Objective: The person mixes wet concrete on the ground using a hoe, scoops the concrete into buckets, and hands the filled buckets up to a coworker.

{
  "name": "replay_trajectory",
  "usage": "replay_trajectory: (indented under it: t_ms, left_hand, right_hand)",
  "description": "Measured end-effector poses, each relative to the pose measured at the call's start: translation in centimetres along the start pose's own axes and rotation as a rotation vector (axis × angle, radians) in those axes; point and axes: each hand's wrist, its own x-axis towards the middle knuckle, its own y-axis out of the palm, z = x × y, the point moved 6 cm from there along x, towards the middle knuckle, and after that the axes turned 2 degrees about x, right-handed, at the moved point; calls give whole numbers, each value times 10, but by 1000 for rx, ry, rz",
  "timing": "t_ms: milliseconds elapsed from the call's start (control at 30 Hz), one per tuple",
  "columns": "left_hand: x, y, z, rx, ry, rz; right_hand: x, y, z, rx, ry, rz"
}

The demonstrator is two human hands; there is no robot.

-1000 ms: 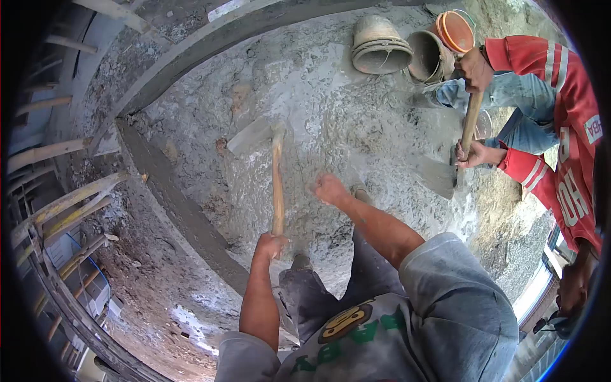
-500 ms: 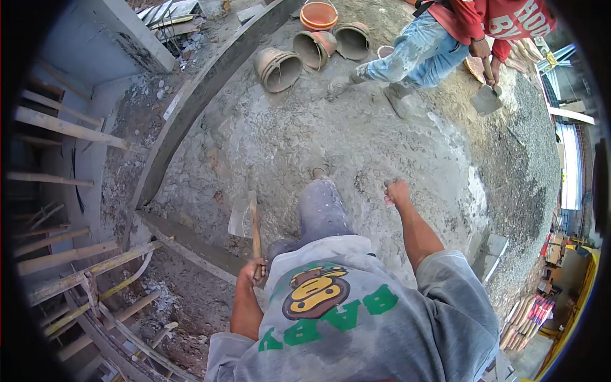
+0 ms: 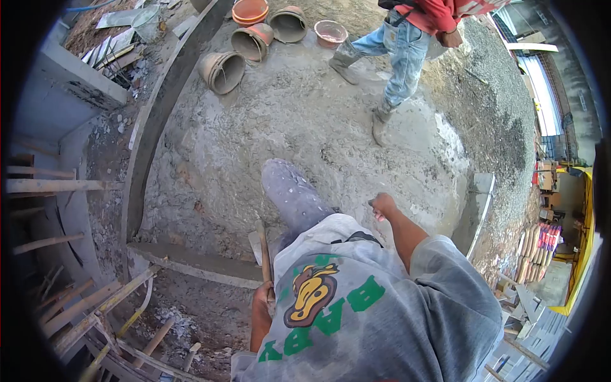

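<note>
My left hand (image 3: 262, 298), low on the left beside my shirt, is closed round the wooden handle of a hoe (image 3: 264, 245). The hoe points forward, and its pale flat metal blade shows beside the handle near my leg. My right hand (image 3: 384, 207) is held out over the wet grey concrete (image 3: 305, 127), fingers curled. A small dark bit sticks out at its fingertips, too small to name. My left leg and knee reach forward between my hands.
Several mortar-caked buckets (image 3: 224, 71) lie or stand at the back. A co-worker in red (image 3: 404, 57) stands on the concrete at the upper right. A low concrete edge (image 3: 149, 134) bounds the left, with bamboo poles (image 3: 63, 186) beyond. A block (image 3: 474, 210) stands right; gravel (image 3: 509, 121) lies behind.
My view has turned and moved forward; the buckets now sit further left. My left knee has swung forward. The co-worker has straightened and stepped, and their tool is now mostly out of sight.
</note>
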Motion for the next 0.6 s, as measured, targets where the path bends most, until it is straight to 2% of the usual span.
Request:
replay_trajectory:
  t_ms: [67, 100, 200, 267, 300, 367, 433, 500, 533, 567, 600]
  left_hand:
    - [-2, -2, 11, 49, -32, 14]
    - [-39, 22, -12, 76, -6, 27]
    - [-75, 50, -24, -24, 84, -98]
    - [-96, 61, -29, -95, 180, -140]
    - [-113, 71, -38, -109, 203, -162]
    - [-139, 90, -58, -135, 234, -182]
    - [-149, 108, -78, -128, 283, -225]
    - [-158, 130, -105, -106, 326, -251]
    - [-159, 140, -119, -82, 345, -263]
    - [-157, 150, -133, -59, 364, -273]
    - [-157, 162, -150, -36, 382, -286]
  right_hand:
    - [7, -26, 58, -7, -74, -56]
    - [21, -33, 84, -56, -138, -79]
    - [23, -35, 186, -174, -353, -180]
    - [13, -2, 262, -452, -561, -137]
    - [36, 28, 289, -397, -678, -180]
    - [6, 87, 343, -455, -897, -186]
    - [-46, 155, 370, -544, -1323, -101]
    - [-87, 214, 362, -565, -868, 518]
    - [-89, 244, 343, -490, -708, 648]
    - [-120, 243, 331, -504, -542, 755]
    - [-134, 247, 317, -441, -470, 847]
